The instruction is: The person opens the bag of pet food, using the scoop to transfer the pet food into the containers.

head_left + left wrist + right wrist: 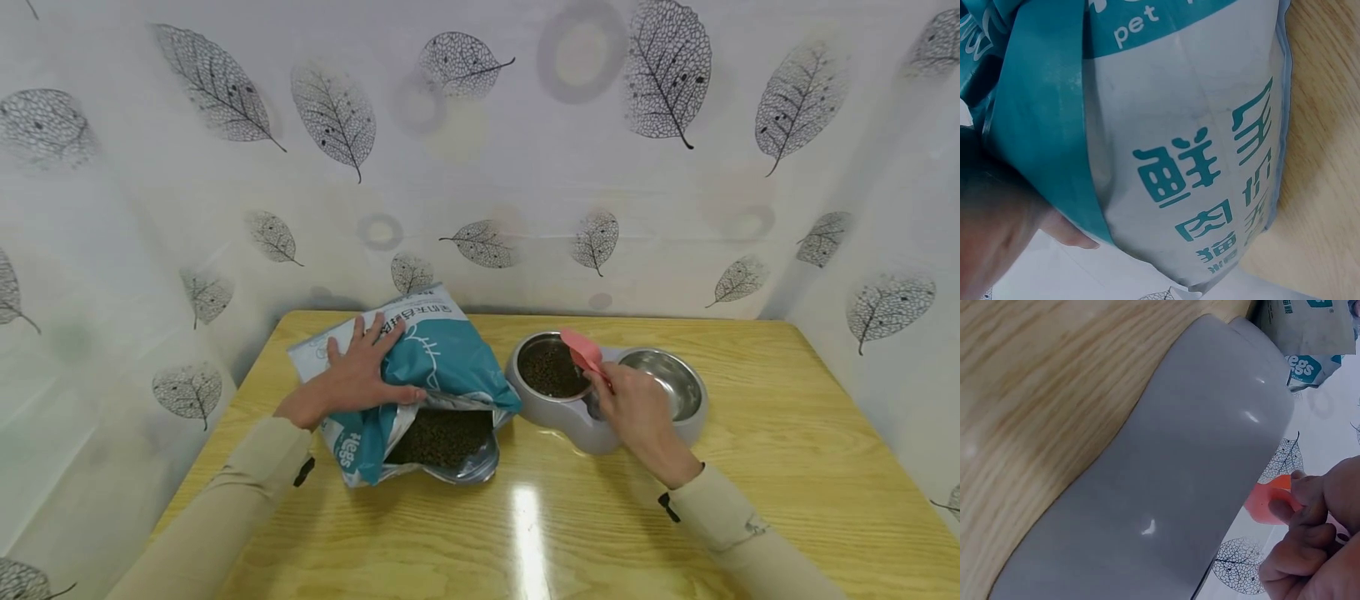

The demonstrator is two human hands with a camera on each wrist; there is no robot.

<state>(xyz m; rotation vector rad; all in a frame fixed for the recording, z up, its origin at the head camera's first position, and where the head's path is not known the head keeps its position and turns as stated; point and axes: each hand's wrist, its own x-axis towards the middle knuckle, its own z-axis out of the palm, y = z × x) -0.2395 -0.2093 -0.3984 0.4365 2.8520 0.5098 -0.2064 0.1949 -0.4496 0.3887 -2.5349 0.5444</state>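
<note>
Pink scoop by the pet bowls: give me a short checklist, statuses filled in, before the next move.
1. Right hand grips the pink scoop: ok.
2. Scoop lines up with the left steel bowl: ok, it overlaps the bowl's right edge in the head view.
3. Scoop emptied: cannot tell, its inside is turned from view.
4. Kibble in both bowls: not ok; the left has some, but none shows in the right steel bowl.
5. Pet food bag steadied: ok, the left hand rests spread on it.
6. Bag mouth open: ok, kibble shows inside.
</note>
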